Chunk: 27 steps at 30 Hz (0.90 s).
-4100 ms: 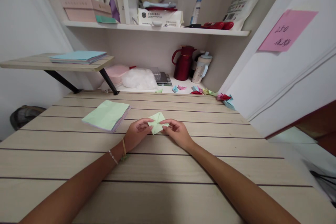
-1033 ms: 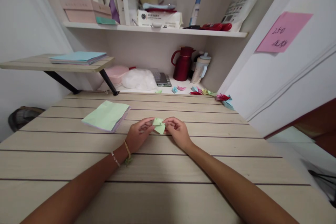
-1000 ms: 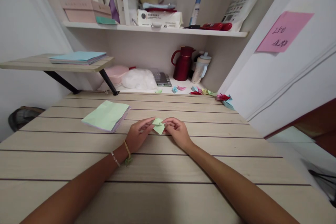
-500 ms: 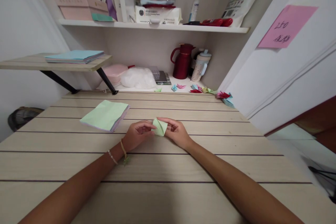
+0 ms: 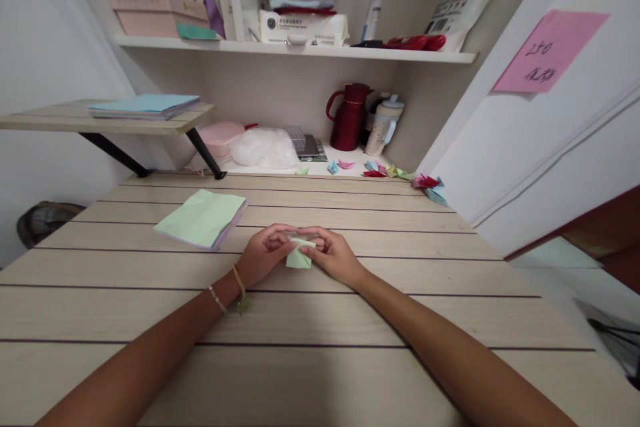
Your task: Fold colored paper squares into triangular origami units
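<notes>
A small folded piece of light green paper (image 5: 299, 259) is held between my two hands, just over the slatted wooden tabletop (image 5: 280, 320). My left hand (image 5: 266, 253) pinches its left side, thumb on the near face and fingers behind. On the other side, my right hand (image 5: 336, 255) grips it the same way, its thumb pressing near the paper's middle. The fingertips of both hands meet behind the paper, and part of its far side is hidden by them. To the left of my hands lies a stack of square paper (image 5: 201, 219) with a green sheet on top.
Several small folded paper pieces (image 5: 393, 171) in mixed colours line the table's back edge. Behind them stand a dark red jug (image 5: 349, 119) and a pale tumbler (image 5: 384, 125). A raised wooden shelf (image 5: 165, 123) at left carries blue-topped paper (image 5: 147, 105). A clear plastic bag (image 5: 264, 148) sits at the back.
The green paper has turned and tilted between my hands, its lower edge now nearer me. My left hand has moved closer to my right, and both thumbs now press on its near face.
</notes>
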### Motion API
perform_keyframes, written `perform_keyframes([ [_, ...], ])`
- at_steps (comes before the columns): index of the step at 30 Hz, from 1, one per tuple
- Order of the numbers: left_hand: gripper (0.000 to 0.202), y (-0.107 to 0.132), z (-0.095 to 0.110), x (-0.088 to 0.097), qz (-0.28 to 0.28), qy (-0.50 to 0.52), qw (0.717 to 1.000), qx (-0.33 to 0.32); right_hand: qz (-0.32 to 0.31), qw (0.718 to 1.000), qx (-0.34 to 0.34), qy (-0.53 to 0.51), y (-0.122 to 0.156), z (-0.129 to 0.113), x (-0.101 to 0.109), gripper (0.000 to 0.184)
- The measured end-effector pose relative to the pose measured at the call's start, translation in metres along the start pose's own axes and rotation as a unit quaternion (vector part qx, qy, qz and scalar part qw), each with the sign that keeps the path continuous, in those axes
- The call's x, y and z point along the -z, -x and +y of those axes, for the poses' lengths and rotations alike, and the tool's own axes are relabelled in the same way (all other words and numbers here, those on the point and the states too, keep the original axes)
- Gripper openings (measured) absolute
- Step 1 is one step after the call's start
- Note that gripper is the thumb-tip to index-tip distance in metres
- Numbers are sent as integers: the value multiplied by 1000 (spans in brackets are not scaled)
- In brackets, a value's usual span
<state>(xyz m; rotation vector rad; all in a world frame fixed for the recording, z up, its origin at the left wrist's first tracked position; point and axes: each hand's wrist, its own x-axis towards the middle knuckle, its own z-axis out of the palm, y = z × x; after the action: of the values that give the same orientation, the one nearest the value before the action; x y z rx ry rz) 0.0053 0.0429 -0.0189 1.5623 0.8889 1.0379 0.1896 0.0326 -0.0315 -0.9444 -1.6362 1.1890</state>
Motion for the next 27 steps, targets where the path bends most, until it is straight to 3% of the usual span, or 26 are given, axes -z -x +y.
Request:
perform_keyframes([
  [4,22,-1,-2,1,-17,-30,999,24,-13,1000,-17,-14,2,-3,-2,39],
  [10,19,0,-1,0,40,-59,997,8,-4,1000,-11,13,1,-5,-3,55],
  [14,21,-1,1,-1,53,-69,996,5,4,1000,-18,-9,0,0,-4,45],
  [20,23,-3,3,1,5,-30,999,40,-1,997,-6,-73,2,-8,-1,33],
  [24,23,-4,4,5,16,-7,998,64,-38,998,38,-43,3,-11,2,28],
  [27,27,-4,5,6,32,30,997,67,-25,998,31,-48,3,-7,2,28],
])
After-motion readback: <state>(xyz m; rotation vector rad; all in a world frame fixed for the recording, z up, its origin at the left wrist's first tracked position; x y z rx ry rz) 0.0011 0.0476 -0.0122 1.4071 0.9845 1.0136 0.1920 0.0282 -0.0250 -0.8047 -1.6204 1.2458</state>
